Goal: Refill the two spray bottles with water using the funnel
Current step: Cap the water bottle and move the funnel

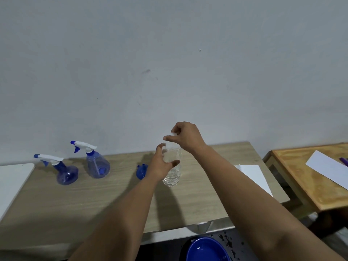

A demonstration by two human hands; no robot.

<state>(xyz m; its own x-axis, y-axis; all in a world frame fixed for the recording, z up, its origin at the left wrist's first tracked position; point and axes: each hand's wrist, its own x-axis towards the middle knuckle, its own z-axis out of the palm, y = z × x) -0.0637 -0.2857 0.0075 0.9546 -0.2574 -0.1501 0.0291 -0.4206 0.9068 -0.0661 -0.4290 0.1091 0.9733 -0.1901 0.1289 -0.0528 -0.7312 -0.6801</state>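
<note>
Two blue spray bottles with white-and-blue trigger heads stand on the table at the left: one nearer the left edge, the other a little behind and to its right. A blue funnel lies on the table, partly hidden behind my left wrist. A clear plastic water bottle stands upright at the table's middle. My left hand wraps around its body. My right hand pinches the white cap at the bottle's top.
The light wood-grain table meets a grey wall. A white sheet lies at its right end and a white board at the left. A second wooden table with paper stands to the right. A blue basin sits below the front edge.
</note>
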